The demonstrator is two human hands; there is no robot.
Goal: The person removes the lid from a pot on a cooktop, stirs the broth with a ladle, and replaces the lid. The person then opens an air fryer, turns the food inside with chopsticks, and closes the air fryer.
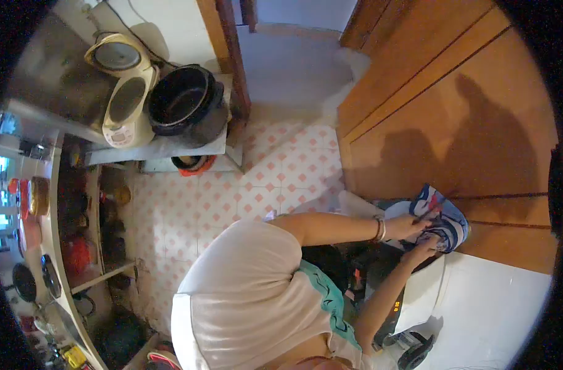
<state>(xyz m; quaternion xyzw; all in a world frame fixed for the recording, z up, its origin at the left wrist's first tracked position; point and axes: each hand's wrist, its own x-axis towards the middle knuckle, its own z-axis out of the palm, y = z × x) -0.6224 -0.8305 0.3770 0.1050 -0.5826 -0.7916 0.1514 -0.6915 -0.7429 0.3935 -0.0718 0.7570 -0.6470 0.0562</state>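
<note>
My left hand (407,227), with bracelets at the wrist, grips a bunched blue-and-white striped cloth (455,226) with touches of red. My right hand (424,248) holds the same cloth from its lower side, close to the left hand. Part of the cloth hides the fingertips, and whether it is a garment or a towel does not show. Under my forearms stands a white machine (419,307) with a dark panel and lit orange digits (397,306); my arms partly cover its dark top.
Wooden cabinet doors (417,117) rise just beyond the cloth. A pale rice cooker (128,105) with its lid up and a black pot (186,102) stand on a side table (164,150). Shelves (78,246) with pans and jars line the left. The floor (257,179) is tiled.
</note>
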